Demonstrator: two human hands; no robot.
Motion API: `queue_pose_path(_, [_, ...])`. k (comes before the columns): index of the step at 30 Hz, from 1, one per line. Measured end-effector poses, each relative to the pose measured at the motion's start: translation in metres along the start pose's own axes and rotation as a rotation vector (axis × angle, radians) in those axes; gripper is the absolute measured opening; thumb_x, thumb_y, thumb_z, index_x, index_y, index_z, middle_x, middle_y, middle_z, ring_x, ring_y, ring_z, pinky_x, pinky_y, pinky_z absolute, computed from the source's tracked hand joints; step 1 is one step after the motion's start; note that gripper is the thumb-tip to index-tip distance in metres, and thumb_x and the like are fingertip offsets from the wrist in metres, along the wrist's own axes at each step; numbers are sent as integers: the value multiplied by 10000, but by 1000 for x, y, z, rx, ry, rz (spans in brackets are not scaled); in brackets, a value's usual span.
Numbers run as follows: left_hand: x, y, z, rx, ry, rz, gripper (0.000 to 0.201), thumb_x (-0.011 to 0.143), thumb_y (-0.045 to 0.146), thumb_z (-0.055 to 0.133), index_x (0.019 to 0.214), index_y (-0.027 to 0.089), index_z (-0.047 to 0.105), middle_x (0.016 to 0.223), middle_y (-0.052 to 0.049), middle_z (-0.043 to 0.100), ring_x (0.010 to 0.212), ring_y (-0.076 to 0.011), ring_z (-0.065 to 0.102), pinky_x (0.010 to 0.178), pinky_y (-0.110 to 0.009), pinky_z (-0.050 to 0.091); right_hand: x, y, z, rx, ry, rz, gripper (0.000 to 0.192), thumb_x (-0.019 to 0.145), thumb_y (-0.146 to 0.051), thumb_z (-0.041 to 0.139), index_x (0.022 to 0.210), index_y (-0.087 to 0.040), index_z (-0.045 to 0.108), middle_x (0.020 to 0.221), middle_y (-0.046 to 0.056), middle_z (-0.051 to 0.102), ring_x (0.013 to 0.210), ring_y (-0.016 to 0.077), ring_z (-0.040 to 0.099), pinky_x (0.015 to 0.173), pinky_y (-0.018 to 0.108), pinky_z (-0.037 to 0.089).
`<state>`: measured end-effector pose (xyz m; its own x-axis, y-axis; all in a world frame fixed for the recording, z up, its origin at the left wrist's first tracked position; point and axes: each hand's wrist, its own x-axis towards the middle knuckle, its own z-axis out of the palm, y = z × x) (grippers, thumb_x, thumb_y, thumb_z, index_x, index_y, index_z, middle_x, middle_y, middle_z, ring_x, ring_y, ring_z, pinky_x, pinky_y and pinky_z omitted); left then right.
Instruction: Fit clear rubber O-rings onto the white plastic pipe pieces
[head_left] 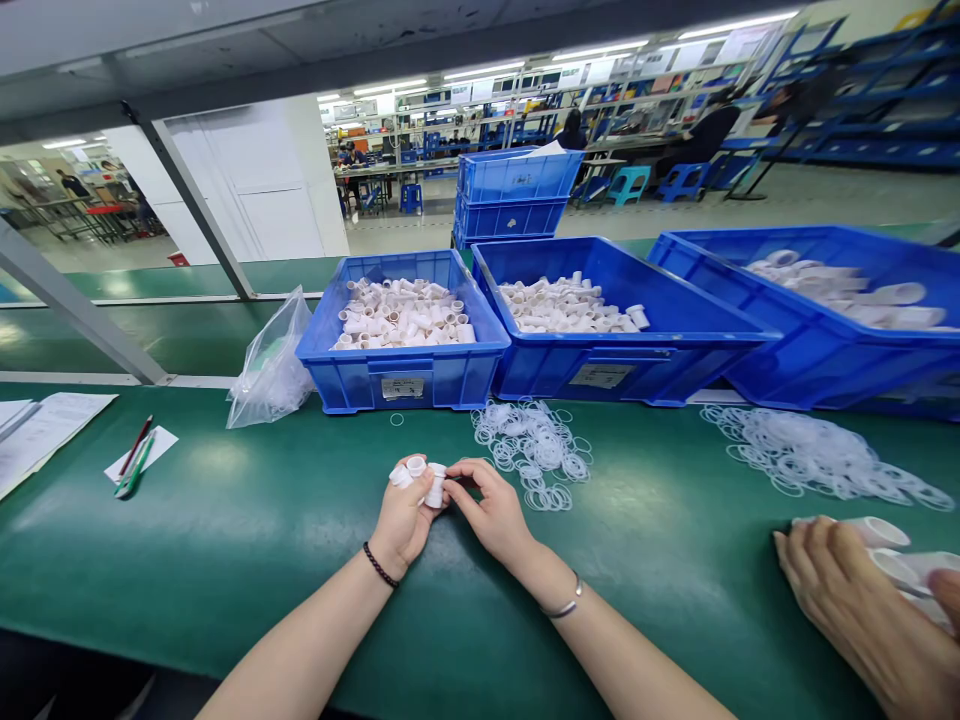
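Note:
Several short white plastic pipe fittings (436,486) are bunched in my left hand (403,520), its fingers wrapped round them above the green table. My right hand (495,512) pinches thumb and forefinger together at the right side of the nearest fitting, touching it. What lies between those fingertips, if anything, is too small to make out. Just beyond my right hand is a loose pile of thin translucent rings (534,445). One single ring (397,420) lies apart, in front of the left bin.
Blue bins hold white fittings: a left bin (401,366), a middle bin (630,350) and a right bin (825,350). More rings (817,455) lie at right, near a co-worker's hand (847,590) holding white tubes. Left are a plastic bag (271,370), pens (135,460) and papers (56,430).

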<state>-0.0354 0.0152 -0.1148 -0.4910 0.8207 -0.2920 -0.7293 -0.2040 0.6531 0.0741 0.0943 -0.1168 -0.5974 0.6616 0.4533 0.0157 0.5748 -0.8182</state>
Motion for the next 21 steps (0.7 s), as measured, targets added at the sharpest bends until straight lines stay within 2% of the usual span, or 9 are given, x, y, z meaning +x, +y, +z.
queue_pose_path(14, [-3,-2,4,64,4,22,565,555,287,869,950,210,473,834,16,580,732,-136,585,675,-286,475,-3,-4,-1,-52,26,-93,51,885,-207,533,917,-224,570,830,33,618,754,173,588,703,335,514])
queue_pose_path(18, [-4,-2,3,106,-54,80,515,589,242,834,960,221,478,852,21,577,782,-137,583,722,-286,479,-1,-3,-2,-98,47,-157,78,900,-198,511,938,-229,571,854,52,626,799,195,578,700,357,508])
queue_pose_path(21, [-4,-4,-1,243,-74,175,470,620,207,800,978,222,495,874,19,582,788,-129,572,733,-264,470,-2,0,0,-119,55,-191,113,900,-173,504,973,-235,564,879,57,629,819,200,583,711,363,516])
